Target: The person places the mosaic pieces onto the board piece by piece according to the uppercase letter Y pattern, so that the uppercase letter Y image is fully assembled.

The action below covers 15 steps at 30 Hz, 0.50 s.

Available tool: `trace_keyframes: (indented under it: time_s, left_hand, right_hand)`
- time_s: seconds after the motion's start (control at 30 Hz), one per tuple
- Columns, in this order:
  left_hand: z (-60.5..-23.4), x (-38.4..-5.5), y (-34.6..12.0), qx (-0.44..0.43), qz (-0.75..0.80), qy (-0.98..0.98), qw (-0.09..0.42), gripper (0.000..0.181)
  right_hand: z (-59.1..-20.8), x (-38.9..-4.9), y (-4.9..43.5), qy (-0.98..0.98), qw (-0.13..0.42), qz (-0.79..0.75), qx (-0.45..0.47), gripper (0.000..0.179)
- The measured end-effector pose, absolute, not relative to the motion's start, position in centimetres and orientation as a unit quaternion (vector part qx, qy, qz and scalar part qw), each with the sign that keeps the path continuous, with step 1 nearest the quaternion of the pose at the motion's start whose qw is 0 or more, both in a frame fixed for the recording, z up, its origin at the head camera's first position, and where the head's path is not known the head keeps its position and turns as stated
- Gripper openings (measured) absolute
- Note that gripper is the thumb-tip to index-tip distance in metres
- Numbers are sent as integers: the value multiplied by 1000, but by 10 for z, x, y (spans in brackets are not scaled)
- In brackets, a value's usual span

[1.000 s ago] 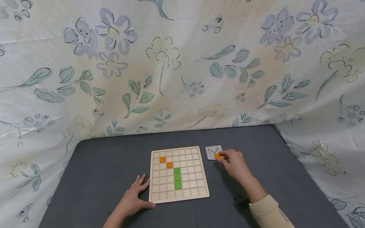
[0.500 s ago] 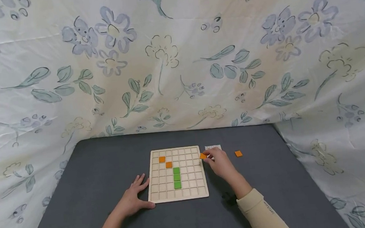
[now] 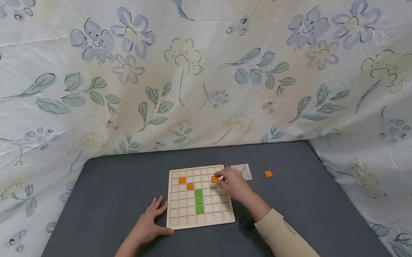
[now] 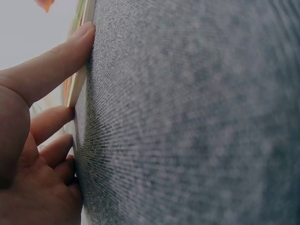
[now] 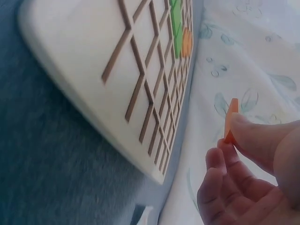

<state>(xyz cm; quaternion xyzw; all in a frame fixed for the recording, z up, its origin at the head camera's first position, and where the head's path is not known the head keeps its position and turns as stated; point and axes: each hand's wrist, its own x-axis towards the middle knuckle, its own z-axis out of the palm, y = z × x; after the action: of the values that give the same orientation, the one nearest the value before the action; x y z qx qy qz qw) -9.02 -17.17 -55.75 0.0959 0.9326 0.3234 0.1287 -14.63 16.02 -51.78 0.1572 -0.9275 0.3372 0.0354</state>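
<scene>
A pale wooden grid board (image 3: pixel 217 216) lies flat on the dark table. Three green square tiles (image 3: pixel 199 200) form a column in it, with two orange tiles (image 3: pixel 190 186) set diagonally up to their left. My right hand (image 3: pixel 235 185) pinches another orange tile (image 3: pixel 214 179) between thumb and finger over the board's upper right; the right wrist view shows this tile (image 5: pixel 231 121) raised above the surface. My left hand (image 3: pixel 149 224) has its fingers spread at the board's lower left, thumb on the corner. In the left wrist view the thumb (image 4: pixel 70 54) touches the board's edge.
A small card with a printed coloured grid (image 3: pixel 242 171) lies right of the board, partly behind my right hand. Farther right, a loose orange tile (image 3: pixel 268 173) rests on the dark table (image 3: pixel 308 209). A floral cloth (image 3: pixel 201 76) hangs behind and at the sides.
My right hand has moved left with the orange tile, from over the card to over the board. The card and the loose orange tile are now more exposed. My left hand stays put.
</scene>
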Motion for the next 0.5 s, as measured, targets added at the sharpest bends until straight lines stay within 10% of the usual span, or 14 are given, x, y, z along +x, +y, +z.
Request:
trace_keyframes:
  time_s: [0.5]
  left_hand:
    - [-553,-88,-167,87,319,935,128,108]
  right_hand:
    - [-530,-166,132,-947,-29,275,160,21]
